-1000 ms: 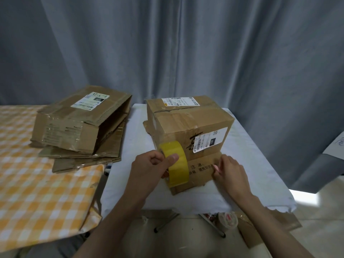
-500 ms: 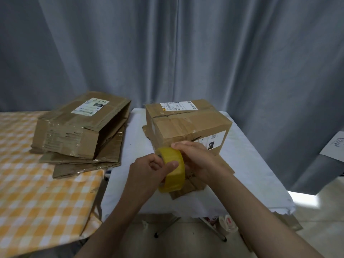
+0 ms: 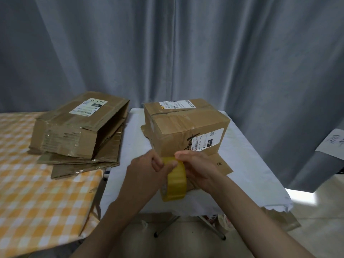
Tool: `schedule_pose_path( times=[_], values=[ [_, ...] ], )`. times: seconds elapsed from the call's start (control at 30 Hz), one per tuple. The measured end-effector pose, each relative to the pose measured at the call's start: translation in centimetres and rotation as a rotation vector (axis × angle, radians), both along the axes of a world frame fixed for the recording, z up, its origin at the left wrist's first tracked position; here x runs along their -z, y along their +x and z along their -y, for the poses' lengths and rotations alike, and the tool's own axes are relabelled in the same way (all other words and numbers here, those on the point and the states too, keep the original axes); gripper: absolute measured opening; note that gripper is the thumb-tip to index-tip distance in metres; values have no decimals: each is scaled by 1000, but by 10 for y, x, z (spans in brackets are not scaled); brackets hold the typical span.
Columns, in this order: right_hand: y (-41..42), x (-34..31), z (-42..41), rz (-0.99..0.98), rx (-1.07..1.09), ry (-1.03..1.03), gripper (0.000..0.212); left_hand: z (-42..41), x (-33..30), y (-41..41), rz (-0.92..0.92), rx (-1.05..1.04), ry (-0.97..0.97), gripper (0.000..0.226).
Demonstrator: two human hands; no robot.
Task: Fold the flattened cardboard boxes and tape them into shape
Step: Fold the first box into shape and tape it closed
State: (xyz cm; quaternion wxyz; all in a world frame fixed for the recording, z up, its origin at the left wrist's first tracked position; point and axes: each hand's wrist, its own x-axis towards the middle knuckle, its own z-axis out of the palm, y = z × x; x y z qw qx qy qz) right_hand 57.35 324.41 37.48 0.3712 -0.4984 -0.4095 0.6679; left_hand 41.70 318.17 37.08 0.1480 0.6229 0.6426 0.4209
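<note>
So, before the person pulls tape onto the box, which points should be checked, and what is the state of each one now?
1. Left hand grips the tape roll: ok.
2. Right hand at the roll's top edge: ok.
3. Free tape end found and lifted: cannot tell.
4. Folded box rests on the white table, top flaps closed: ok.
5. Near bottom flap folded up: not ok, it lies flat.
6. Tape on the near seam: not ok.
</note>
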Motion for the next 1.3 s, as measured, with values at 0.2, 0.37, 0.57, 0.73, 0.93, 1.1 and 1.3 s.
schedule_pose_path(
  times=[0.2, 0.37, 0.57, 0.73, 0.93, 1.1, 1.3],
  values=[
    [21, 6, 18, 69, 46, 161, 8, -15, -10, 12, -276, 216, -102, 35],
    [40, 8, 29, 113, 100, 261, 6, -15, -18, 35, -341, 227, -70, 29],
    [53, 13, 40, 137, 165, 348, 16, -16, -17, 58, -375, 199, -13, 21],
    [62, 19, 47, 133, 189, 369, 8, -18, -16, 67, -336, 198, -59, 19],
    [72, 23, 52, 123, 135, 375, 22, -24, -27, 68, -418, 238, -187, 21],
    [72, 29, 57, 113, 52, 369, 34, -27, -32, 64, -471, 253, -239, 14],
    [68, 34, 60, 115, 67, 425, 35, -28, -34, 56, -571, 393, -273, 9]
  ],
)
